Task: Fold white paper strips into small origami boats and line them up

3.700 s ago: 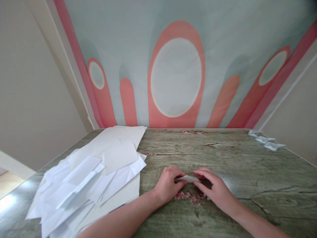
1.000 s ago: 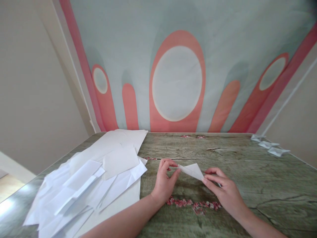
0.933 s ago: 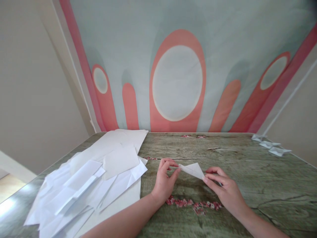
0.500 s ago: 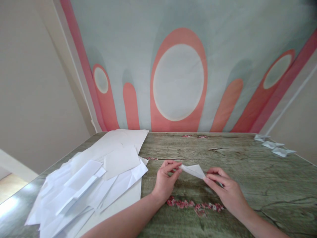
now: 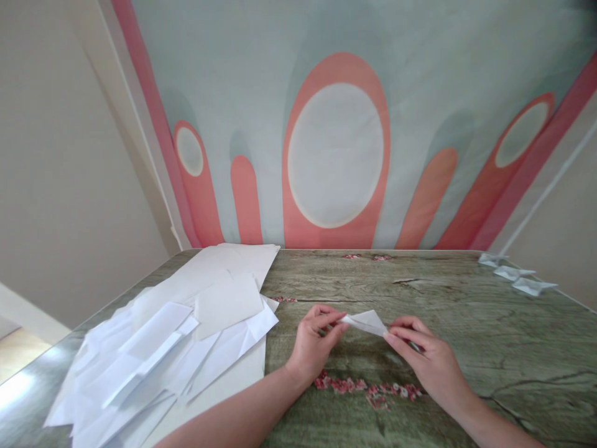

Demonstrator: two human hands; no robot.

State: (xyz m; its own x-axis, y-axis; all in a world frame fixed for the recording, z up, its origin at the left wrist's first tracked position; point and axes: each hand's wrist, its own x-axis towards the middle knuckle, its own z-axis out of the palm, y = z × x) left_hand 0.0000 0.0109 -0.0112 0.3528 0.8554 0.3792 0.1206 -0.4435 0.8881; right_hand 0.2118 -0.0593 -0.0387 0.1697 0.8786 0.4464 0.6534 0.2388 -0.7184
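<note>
A small folded piece of white paper (image 5: 368, 320) is held above the table between both hands. My left hand (image 5: 314, 339) pinches its left, narrow end between thumb and fingers. On the other side, my right hand (image 5: 422, 348) grips the right corner with thumb and index finger. The paper's upper edge rises to a point, and a fold line runs along its length. The fingertips cover both of its ends.
A spread pile of white sheets (image 5: 228, 305), some creased, covers the table's left side. Several small folded paper pieces (image 5: 534, 285) lie in a row at the far right edge. The wood-patterned table (image 5: 466, 311) meets a patterned backdrop (image 5: 336, 236) behind.
My left hand has shifted slightly right along the folded paper, covering a bit more of its left end. My right hand has barely moved.
</note>
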